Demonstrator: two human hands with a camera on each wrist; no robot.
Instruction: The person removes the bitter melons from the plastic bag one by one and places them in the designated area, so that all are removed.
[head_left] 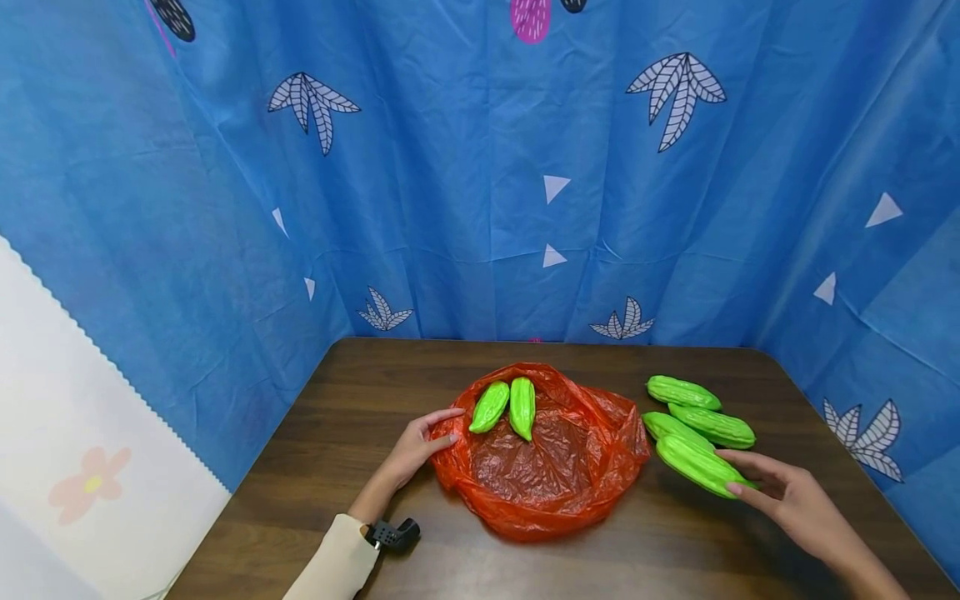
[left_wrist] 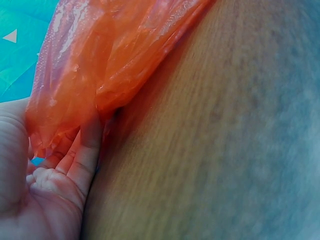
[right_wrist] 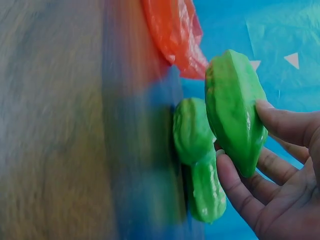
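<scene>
My left hand (head_left: 414, 448) holds the left rim of a red plastic bag (head_left: 542, 523), its thumb on the inner side and fingers behind the film in the left wrist view. The bag lies opened wide on the table. Two bright green, ridged bitter melons (head_left: 490, 407) rest inside it at the back left. To the right of the bag, my right hand (head_left: 787, 493) grips another bitter melon (right_wrist: 234, 107) between thumb and fingers at its near end. In the right wrist view this melon is held apart from the table, tilted, with its tip toward the bag.
Three more bitter melons (head_left: 711, 423) lie close together on the right of the dark wooden table (head_left: 375, 375), just beyond the held one. A blue patterned curtain (head_left: 487, 208) hangs behind the table and along its sides. White cloth (head_left: 67, 433) hangs at the left.
</scene>
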